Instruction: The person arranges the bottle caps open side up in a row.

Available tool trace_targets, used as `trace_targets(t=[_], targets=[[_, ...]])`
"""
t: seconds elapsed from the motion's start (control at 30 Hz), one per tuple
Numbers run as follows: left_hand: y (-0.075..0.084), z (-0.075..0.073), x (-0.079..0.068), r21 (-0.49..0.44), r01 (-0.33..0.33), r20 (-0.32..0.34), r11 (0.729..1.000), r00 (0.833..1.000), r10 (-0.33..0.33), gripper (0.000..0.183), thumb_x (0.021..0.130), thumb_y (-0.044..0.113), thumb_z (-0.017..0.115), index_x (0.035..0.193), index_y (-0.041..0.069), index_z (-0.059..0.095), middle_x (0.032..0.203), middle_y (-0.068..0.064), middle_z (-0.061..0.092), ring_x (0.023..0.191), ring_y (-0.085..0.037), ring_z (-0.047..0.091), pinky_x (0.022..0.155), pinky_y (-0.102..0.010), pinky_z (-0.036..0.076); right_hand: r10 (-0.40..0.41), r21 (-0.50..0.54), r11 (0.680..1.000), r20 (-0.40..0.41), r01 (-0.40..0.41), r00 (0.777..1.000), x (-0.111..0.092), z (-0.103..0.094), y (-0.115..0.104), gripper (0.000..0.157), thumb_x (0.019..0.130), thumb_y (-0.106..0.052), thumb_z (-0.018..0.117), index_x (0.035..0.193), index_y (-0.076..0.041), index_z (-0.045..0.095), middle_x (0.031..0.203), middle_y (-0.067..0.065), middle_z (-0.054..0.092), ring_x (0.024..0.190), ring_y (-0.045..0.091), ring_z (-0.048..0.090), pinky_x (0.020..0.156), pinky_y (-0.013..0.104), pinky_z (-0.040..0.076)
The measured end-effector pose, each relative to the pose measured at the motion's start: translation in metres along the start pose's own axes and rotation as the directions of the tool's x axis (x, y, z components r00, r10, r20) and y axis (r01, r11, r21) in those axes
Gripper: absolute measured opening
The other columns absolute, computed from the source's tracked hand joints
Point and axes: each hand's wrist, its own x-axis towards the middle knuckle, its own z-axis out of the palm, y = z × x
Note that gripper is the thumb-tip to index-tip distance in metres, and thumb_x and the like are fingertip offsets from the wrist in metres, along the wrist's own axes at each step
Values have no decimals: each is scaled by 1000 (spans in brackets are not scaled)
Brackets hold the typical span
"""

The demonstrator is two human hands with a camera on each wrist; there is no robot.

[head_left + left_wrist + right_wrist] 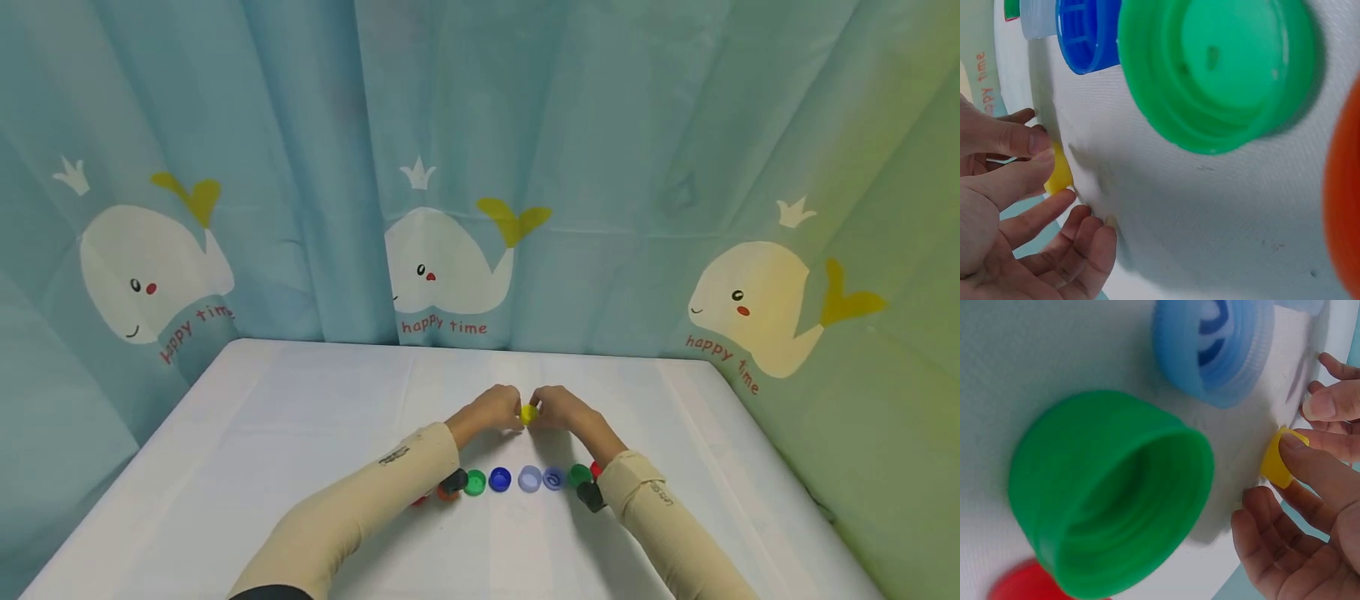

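Note:
A small yellow bottle cap (528, 414) is held between both hands, beyond a row of other caps. My left hand (495, 408) comes at it from the left, thumb and index finger on the yellow cap (1060, 170) in the left wrist view, other fingers loosely bent. From the other side my right hand (562, 408) pinches the cap; in the right wrist view its thumb lies over the yellow cap (1277, 464) and the index finger is behind. The fingertips partly hide the cap. Both hands are low over the white table (322, 417).
Nearer the person runs a row of caps: an orange cap (447, 494), a green cap (475, 482), a blue cap (500, 479), a pale cap (529, 479), a light blue cap (553, 478), another green cap (580, 475) and a red cap (597, 469). A whale-print curtain (600, 167) surrounds the table.

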Motion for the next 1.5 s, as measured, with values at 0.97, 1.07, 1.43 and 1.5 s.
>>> trace_targets(t=[0.97,1.07,1.43,1.5], targets=[[-9,-5,-17,-535,43,-57,844,995,-87,22,85,16,71,92,-3,64,71,-8,67,65,-24,67,59,-30,55,-173,108,974,-221,200,960,-22,1,0,25,76,-4,77,95,1,61,80,6,65,73,17,62,66,28,53],[-9,-1,-20,-571,33,-44,820,997,-71,21,85,13,71,93,-4,63,71,-8,66,65,-25,67,59,-30,55,-209,126,962,-226,241,952,-29,2,2,25,76,-6,77,95,1,62,81,5,65,73,16,62,65,27,53],[-8,-4,-29,-692,-94,-29,716,994,103,20,83,9,72,93,0,57,79,-9,63,71,-26,66,65,-31,55,-242,280,914,-202,292,949,-53,-6,9,27,86,-17,70,103,3,66,88,7,69,74,17,66,66,27,54],[-6,-7,-32,-674,-136,-42,726,988,146,19,86,10,69,95,1,56,82,-8,62,76,-26,65,68,-31,55,-252,305,903,-198,304,947,-58,-9,10,27,87,-16,68,104,5,66,88,8,69,73,19,66,65,28,55]])
